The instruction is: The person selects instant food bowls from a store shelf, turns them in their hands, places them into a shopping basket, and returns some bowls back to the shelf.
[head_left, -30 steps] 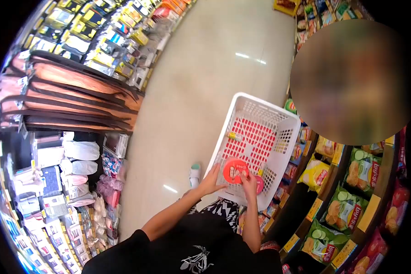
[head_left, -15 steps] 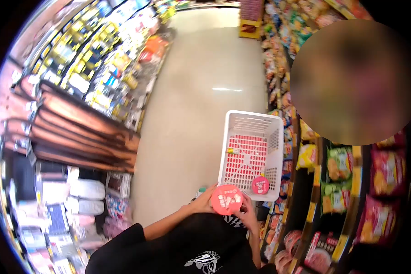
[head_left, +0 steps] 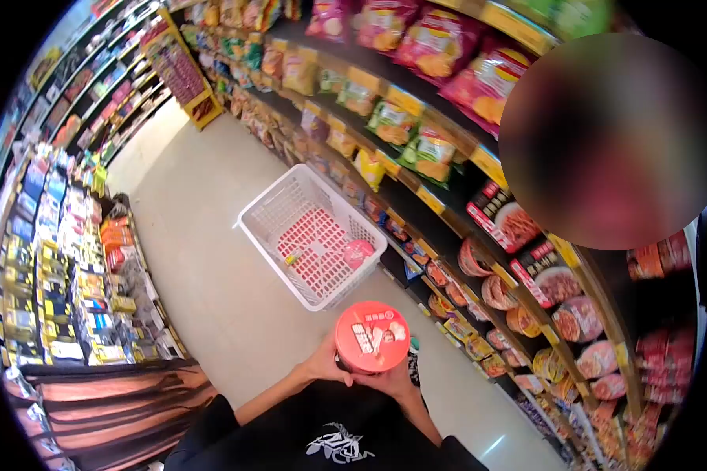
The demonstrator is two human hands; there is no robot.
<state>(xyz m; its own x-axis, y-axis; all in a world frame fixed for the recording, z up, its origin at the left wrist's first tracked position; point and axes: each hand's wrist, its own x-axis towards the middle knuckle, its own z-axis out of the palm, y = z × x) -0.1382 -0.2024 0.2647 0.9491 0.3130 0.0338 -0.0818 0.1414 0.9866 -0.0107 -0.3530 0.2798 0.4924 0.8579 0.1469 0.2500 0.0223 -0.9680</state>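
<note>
You have the red tub (head_left: 372, 336) gripped between both hands, its lid facing up, just outside the near edge of the white basket (head_left: 284, 196). Your left hand (head_left: 320, 363) curls around the tub's left side, while your right hand (head_left: 393, 380) clasps its lower right, most fingertips hidden beneath it. Inside the basket, a pink tub (head_left: 359, 253) sits by the right corner and a small yellow item (head_left: 291, 259) lies by the left wall.
</note>
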